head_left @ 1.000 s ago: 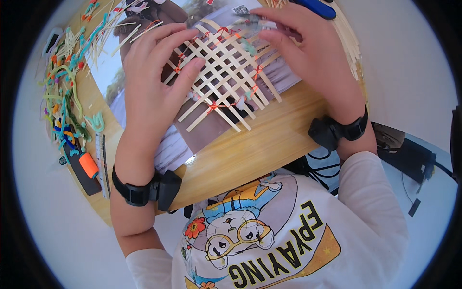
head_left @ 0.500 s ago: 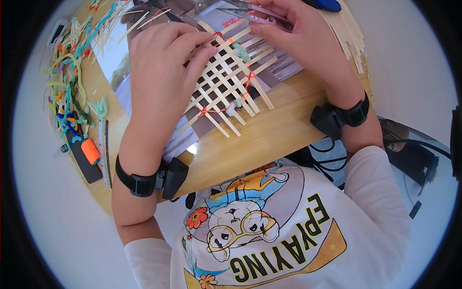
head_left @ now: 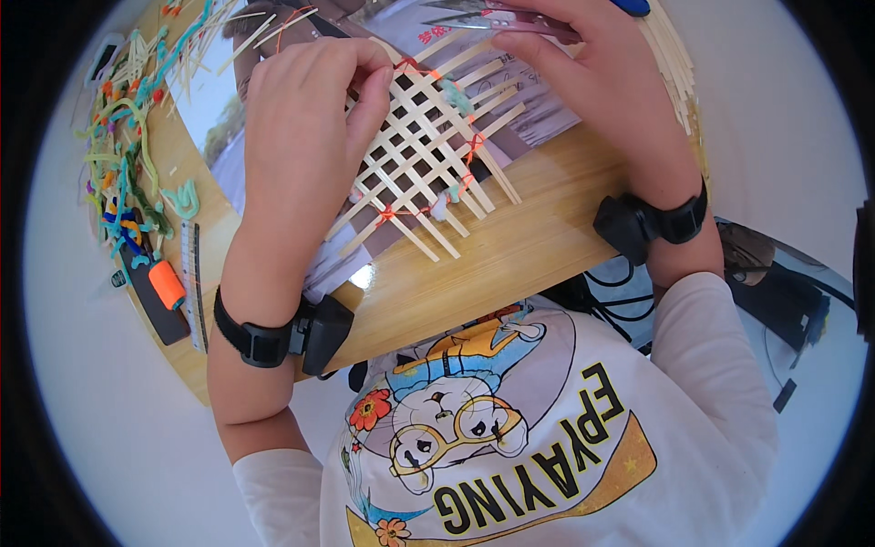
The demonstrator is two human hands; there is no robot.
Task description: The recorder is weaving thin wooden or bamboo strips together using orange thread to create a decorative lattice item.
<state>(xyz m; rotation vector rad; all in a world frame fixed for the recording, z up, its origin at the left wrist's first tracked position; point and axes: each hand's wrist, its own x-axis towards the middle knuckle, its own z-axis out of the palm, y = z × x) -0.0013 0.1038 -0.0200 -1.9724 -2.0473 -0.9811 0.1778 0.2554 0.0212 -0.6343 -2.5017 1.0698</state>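
A woven lattice of pale flat wooden strips [head_left: 415, 155] lies on a printed sheet [head_left: 556, 100], its edges tied with orange-red thread [head_left: 386, 213] and tufts of pale green and white fluff [head_left: 453, 97]. My left hand [head_left: 305, 118] is closed at the lattice's upper left, thumb against the fingers; what they pinch, if anything, is hidden. In my right hand [head_left: 570, 50], up and to the right of the lattice, is a pair of small scissors [head_left: 529, 20] with a pinkish handle. Their pointed blades reach left above the lattice's top edge, apart from it.
Tangled coloured fuzzy stems [head_left: 123, 173] fill the table's left side. Below them are an orange thread spool [head_left: 167, 284], a dark flat bar [head_left: 150, 296] and a ruler [head_left: 193, 283]. Loose strips lie at upper left, more strips [head_left: 670, 68] at the right edge, beside a blue-handled object [head_left: 629, 5].
My left thumb and fingers have drawn back left from the lattice's top corner, baring more of it. My right hand has shifted slightly right with the scissors.
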